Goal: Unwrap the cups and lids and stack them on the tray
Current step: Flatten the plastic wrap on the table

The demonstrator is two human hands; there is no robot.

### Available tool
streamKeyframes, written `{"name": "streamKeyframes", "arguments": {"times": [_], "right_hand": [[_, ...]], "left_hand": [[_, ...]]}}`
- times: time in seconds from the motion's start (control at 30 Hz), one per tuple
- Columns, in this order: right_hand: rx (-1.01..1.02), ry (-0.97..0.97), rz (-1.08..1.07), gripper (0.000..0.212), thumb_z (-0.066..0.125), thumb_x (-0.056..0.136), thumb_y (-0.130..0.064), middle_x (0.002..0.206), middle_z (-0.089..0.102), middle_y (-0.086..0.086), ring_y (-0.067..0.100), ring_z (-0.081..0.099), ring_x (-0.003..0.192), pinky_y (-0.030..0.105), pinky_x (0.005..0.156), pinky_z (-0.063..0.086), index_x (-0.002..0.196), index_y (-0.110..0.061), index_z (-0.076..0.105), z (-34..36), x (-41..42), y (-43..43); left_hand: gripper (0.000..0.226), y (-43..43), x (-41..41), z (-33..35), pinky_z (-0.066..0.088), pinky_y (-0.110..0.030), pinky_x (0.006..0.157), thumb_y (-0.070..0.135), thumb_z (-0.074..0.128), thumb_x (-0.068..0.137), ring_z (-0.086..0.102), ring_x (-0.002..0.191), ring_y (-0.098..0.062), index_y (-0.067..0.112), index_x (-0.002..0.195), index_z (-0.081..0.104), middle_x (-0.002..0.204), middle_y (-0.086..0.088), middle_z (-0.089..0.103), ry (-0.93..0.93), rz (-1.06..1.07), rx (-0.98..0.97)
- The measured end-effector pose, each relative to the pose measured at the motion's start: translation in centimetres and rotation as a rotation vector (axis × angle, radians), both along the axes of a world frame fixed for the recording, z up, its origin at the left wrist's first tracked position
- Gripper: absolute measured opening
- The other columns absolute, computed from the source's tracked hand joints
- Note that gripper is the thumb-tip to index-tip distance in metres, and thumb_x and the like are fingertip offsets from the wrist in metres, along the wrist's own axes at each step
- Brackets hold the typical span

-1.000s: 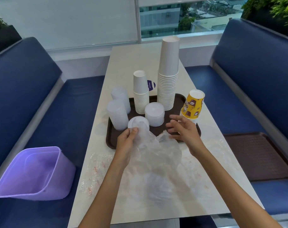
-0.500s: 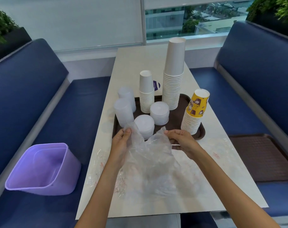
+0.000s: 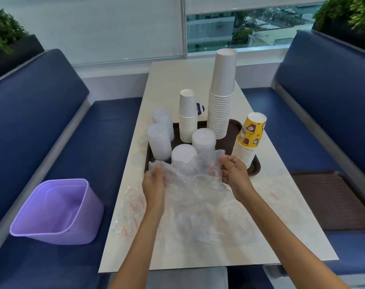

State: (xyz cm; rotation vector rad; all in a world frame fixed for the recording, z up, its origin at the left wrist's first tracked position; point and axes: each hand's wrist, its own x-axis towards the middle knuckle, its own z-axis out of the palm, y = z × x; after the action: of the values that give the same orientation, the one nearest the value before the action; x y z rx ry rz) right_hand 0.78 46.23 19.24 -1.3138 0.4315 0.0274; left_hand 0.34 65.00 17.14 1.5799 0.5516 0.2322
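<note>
Booth table point(image 3: 198, 76) between blue benches, window behind. Clear plastic wrap point(image 3: 190, 178) bunched over table's near half, overlapping near edge of tray point(image 3: 255, 171). Left hand point(image 3: 154, 183) grips its left edge; right hand point(image 3: 234, 175) pinches its right edge. On tray: lid stacks point(image 3: 203, 140), white cup stacks point(image 3: 221, 113), yellow-printed cup stack point(image 3: 249, 140). Purple bin point(image 3: 56, 211) on left bench.

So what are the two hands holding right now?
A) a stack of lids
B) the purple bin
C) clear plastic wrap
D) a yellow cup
C: the left hand and right hand both grip the crumpled clear wrap at the near edge of the tray.
</note>
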Motion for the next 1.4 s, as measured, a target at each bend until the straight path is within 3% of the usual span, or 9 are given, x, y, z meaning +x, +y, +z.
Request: {"name": "streamKeyframes", "arguments": {"times": [0.27,0.4,0.53,0.63,0.77,0.87,1.0,1.3,1.4], "right_hand": [[-0.409,-0.229,-0.191,0.009,0.050,0.098,-0.022,0.087,0.061,0.001,0.014,0.059,0.081,0.021,0.066,0.049,0.096,-0.015,0.053,-0.1,0.2,-1.2],[-0.507,-0.297,-0.026,0.009,0.053,0.096,-0.020,0.082,0.063,-0.003,0.009,0.060,0.076,0.020,0.066,0.050,0.092,-0.014,0.057,0.2,0.4,-1.6],[-0.464,-0.288,0.229,0.008,0.059,0.093,-0.019,0.078,0.061,0.001,0.012,0.057,0.070,0.020,0.058,0.051,0.091,-0.011,0.062,0.7,0.8,-1.2],[-0.441,-0.288,0.415,0.007,0.059,0.093,-0.018,0.085,0.062,0.002,0.014,0.060,0.080,0.023,0.068,0.054,0.090,-0.013,0.063,1.8,1.0,-0.6],[-0.404,-0.322,0.564,0.007,0.058,0.092,-0.015,0.091,0.066,0.002,0.012,0.061,0.090,0.027,0.088,0.049,0.092,-0.015,0.065,3.1,1.0,-0.3],[-0.387,-0.281,0.519,0.017,0.057,0.094,-0.022,0.104,0.065,0.001,0.011,0.061,0.097,0.022,0.087,0.048,0.110,-0.022,0.062,3.7,0.8,-0.8],[-0.329,-0.143,0.498,0.037,0.058,0.090,-0.031,0.112,0.065,-0.003,0.009,0.062,0.104,0.016,0.082,0.049,0.127,-0.024,0.053,3.2,-0.8,-2.0],[0.020,-0.231,0.244,0.041,0.064,0.073,-0.029,0.093,0.075,-0.001,0.012,0.070,0.088,0.022,0.075,0.056,0.109,-0.010,0.066,0.9,-2.1,0.1],[0.029,-0.238,0.147,0.031,0.062,0.080,-0.029,0.094,0.073,0.005,0.013,0.070,0.084,0.023,0.067,0.056,0.103,-0.009,0.069,1.2,-1.4,0.5]], "left_hand": [[0.014,1.7,-1.7,-2.4,0.040,-0.027,0.063,0.018,0.048,0.099,0.051,0.065,-0.011,0.005,0.095,0.052,0.075,0.003,0.055,-0.025,0.073,0.371],[0.021,3.6,-2.0,-3.5,0.044,-0.033,0.073,0.014,0.057,0.092,0.055,0.097,-0.028,0.010,0.113,0.056,0.115,-0.012,0.056,0.263,-0.024,0.657],[0.044,2.6,-1.4,-0.7,0.039,-0.029,0.090,0.012,0.068,0.083,0.045,0.114,-0.020,0.012,0.125,0.053,0.126,-0.009,0.047,-0.070,0.012,0.596],[0.046,0.7,-0.6,2.0,0.037,-0.016,0.093,0.022,0.072,0.079,0.045,0.110,-0.005,0.018,0.121,0.054,0.119,0.006,0.049,-0.327,-0.284,0.468],[0.025,-1.8,0.3,3.8,0.039,-0.008,0.082,0.025,0.072,0.083,0.055,0.098,0.006,0.023,0.107,0.063,0.105,0.013,0.062,-0.196,-0.723,0.393],[0.009,-2.7,0.8,4.3,0.040,-0.010,0.068,0.017,0.065,0.089,0.059,0.070,0.006,0.012,0.081,0.065,0.076,0.008,0.065,-0.206,-0.627,0.352],[0.011,-2.4,1.4,5.1,0.042,-0.007,0.054,0.011,0.061,0.091,0.056,0.052,0.006,0.005,0.081,0.060,0.067,0.003,0.060,-0.255,-0.372,0.243],[0.033,-0.9,1.8,5.7,0.049,-0.028,0.066,0.024,0.058,0.093,0.052,0.057,-0.011,0.019,0.063,0.045,0.060,0.006,0.052,-0.222,-0.092,0.296],[0.035,-0.7,1.6,5.7,0.046,-0.019,0.059,0.023,0.058,0.094,0.050,0.058,-0.011,0.016,0.063,0.043,0.060,0.005,0.048,-0.239,-0.092,0.287]]}}
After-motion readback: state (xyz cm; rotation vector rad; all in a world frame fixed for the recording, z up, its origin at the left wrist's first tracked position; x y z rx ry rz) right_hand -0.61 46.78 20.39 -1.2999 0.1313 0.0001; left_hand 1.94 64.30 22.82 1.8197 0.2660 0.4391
